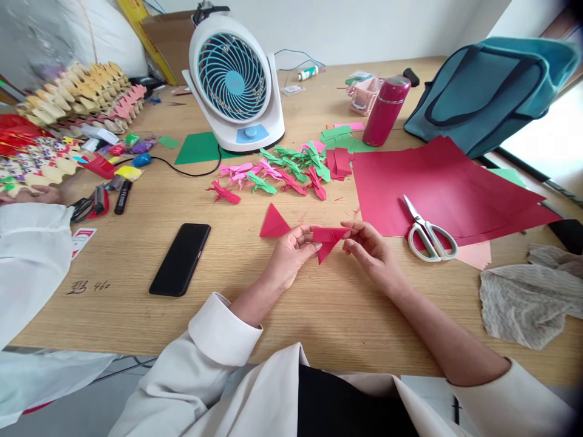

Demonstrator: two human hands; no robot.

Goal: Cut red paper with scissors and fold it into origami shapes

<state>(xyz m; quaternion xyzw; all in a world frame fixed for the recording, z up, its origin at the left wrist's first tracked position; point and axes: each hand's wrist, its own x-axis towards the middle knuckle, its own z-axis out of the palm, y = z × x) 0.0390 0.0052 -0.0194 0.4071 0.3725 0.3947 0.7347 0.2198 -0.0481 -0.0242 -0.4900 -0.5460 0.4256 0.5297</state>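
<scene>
A small piece of folded red paper [325, 237] is held up between my two hands, just above the wooden table. My left hand [294, 252] pinches its left side with thumb and fingers. At its right end, my right hand [368, 247] has thumb and fingertips closed on the paper's edge. A folded red paper triangle [273, 222] lies on the table just beyond my left hand. Farther back sit several folded paper figures, among them a red one [224, 192], a green one [262, 183] and a pink one [237, 172].
Scissors [428, 230] lie on large red paper sheets [437, 176] at right, near a crumpled cloth [523, 303]. A black phone [181, 260] lies left. Behind stand a fan [234, 85], a red flask [387, 112] and a teal bag [487, 91]. A co-worker's sleeve [31, 261] borders the left.
</scene>
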